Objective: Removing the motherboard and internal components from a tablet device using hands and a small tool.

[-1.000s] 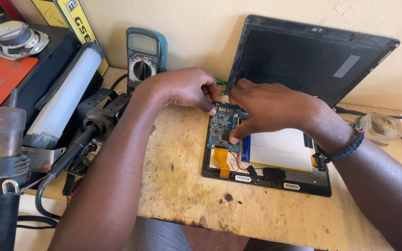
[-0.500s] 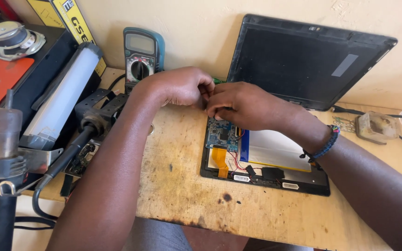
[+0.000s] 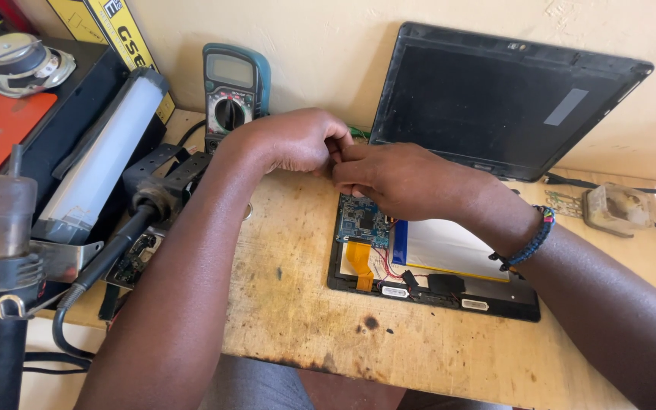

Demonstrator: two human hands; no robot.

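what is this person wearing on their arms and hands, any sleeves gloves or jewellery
Both forearms are bare as far as the view shows, with no sleeves and no gloves. The left hand shows no ring, watch or band. The right hand is also bare, but its wrist carries a braided cord bracelet, dark blue with a few small coloured beads. No watch shows on either wrist.

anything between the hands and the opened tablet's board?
Nothing visible. Left hand and right hand meet fingertip to fingertip just above the top edge of the circuit board in the opened tablet; whatever they pinch is hidden.
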